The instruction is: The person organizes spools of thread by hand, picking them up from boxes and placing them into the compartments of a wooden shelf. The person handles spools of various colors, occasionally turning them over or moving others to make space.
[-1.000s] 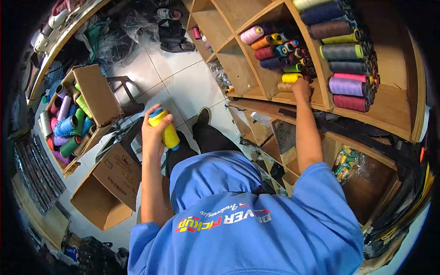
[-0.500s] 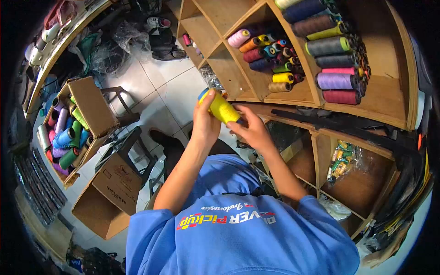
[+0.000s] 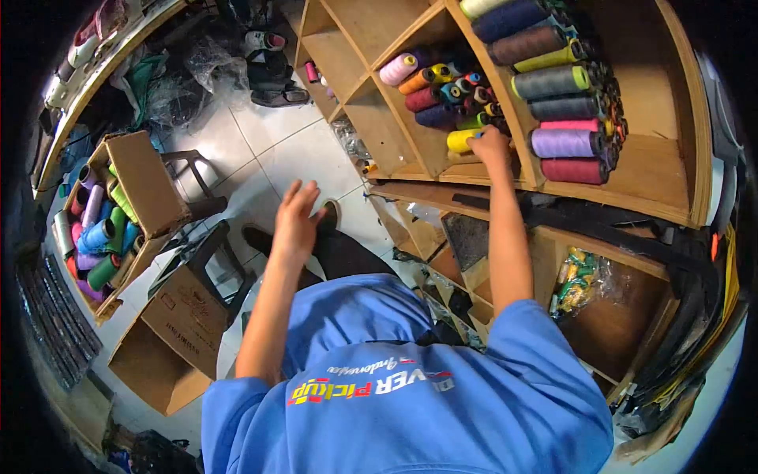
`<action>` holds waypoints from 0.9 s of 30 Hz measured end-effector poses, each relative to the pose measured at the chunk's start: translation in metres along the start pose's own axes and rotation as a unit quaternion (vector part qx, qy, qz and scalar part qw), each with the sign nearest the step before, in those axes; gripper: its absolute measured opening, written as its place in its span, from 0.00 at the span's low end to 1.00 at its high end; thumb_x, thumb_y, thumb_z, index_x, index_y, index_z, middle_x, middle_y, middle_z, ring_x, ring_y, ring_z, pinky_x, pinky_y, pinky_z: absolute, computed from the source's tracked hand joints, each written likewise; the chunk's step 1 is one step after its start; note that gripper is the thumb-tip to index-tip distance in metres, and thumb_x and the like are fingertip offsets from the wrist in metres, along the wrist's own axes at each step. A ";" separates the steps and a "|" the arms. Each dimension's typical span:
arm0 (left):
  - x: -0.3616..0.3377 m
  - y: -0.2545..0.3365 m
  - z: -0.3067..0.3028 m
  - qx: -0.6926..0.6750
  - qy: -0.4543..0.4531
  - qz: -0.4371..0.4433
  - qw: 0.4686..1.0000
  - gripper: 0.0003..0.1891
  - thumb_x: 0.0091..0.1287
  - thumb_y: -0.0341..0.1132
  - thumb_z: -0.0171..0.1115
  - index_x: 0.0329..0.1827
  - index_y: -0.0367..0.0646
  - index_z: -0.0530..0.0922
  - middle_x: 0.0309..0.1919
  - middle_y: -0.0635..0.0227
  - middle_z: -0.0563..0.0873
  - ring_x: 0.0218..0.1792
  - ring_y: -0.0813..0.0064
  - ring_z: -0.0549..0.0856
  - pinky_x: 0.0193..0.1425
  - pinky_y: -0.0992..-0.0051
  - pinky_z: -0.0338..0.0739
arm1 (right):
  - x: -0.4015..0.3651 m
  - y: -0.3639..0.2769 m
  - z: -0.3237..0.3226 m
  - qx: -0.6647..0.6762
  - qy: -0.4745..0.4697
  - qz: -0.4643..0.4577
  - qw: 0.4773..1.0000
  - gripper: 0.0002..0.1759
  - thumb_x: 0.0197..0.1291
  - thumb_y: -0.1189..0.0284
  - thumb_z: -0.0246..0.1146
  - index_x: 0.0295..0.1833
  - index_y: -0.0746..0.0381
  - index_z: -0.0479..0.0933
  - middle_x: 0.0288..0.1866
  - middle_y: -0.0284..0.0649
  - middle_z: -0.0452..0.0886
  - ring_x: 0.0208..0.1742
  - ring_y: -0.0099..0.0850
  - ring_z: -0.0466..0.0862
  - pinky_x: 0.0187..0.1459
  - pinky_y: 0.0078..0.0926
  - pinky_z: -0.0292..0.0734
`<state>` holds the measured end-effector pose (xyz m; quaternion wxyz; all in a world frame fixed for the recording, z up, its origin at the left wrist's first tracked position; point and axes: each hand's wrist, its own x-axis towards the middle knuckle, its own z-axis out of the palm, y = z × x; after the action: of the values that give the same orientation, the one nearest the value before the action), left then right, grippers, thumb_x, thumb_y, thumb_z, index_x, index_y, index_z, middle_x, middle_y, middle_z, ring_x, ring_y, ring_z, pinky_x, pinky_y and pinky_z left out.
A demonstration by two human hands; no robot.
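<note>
My right hand reaches into a compartment of the wooden shelf, its fingers closed on the end of a yellow thread spool. A bit of blue shows at the spool's end by my fingertips. Just above it lie a navy spool, a dark red spool, an orange spool and a pale pink spool, stacked on their sides. My left hand hangs over the floor near my feet, fingers apart and holding nothing.
Right of the divider, larger spools, such as a lilac one, are stacked. At left, a cardboard box holds many coloured spools, with another open box below it. A lower wooden cabinet contains a bag of small green and yellow items.
My right hand has carried the yellow spool from in front of me up into the shelf compartment. My left hand has let go of it and moved down and left.
</note>
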<state>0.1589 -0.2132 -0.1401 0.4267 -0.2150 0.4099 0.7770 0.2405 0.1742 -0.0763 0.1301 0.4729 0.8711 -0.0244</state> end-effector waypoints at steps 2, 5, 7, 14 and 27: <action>-0.007 0.012 -0.021 -0.001 0.030 0.031 0.999 0.40 0.62 0.42 0.64 0.73 0.39 0.53 0.61 0.65 0.75 0.63 0.71 0.71 0.60 0.64 0.66 | 0.008 -0.009 -0.005 0.013 -0.012 0.026 1.000 0.28 0.45 0.62 0.70 0.50 0.67 0.77 0.47 0.57 0.81 0.53 0.49 0.80 0.51 0.44 0.76; -0.014 0.022 -0.057 -0.013 0.069 0.068 0.995 0.38 0.62 0.42 0.65 0.72 0.40 0.55 0.59 0.66 0.76 0.63 0.70 0.71 0.59 0.67 0.67 | 0.050 0.008 0.028 0.008 -0.018 0.022 1.000 0.27 0.45 0.63 0.71 0.50 0.66 0.79 0.49 0.57 0.81 0.53 0.48 0.80 0.54 0.42 0.76; -0.016 0.028 -0.082 -0.006 0.089 0.084 0.992 0.38 0.64 0.40 0.62 0.73 0.40 0.52 0.64 0.61 0.73 0.66 0.67 0.69 0.58 0.67 0.67 | 0.075 0.024 0.047 0.027 -0.019 0.016 0.999 0.28 0.45 0.64 0.72 0.53 0.65 0.78 0.51 0.55 0.81 0.54 0.47 0.81 0.54 0.41 0.76; -0.032 0.030 -0.111 -0.066 0.141 0.089 0.984 0.36 0.65 0.38 0.61 0.73 0.41 0.53 0.63 0.61 0.73 0.65 0.67 0.70 0.59 0.66 0.67 | 0.074 0.023 0.053 0.010 -0.008 0.032 0.999 0.30 0.47 0.65 0.73 0.58 0.60 0.77 0.54 0.50 0.81 0.55 0.44 0.80 0.57 0.38 0.75; -0.074 0.034 -0.127 -0.018 0.162 0.125 0.979 0.25 0.63 0.29 0.63 0.64 0.41 0.70 0.57 0.63 0.77 0.53 0.72 0.79 0.52 0.72 0.74 | 0.008 -0.002 0.037 0.004 0.064 -0.004 0.998 0.18 0.58 0.62 0.60 0.42 0.67 0.81 0.40 0.55 0.82 0.45 0.49 0.83 0.47 0.43 0.77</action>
<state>0.1689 -0.3635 -0.1469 0.2498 -0.2926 0.4830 0.7865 0.2417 0.1733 -0.1141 0.0723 0.4708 0.8793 0.0023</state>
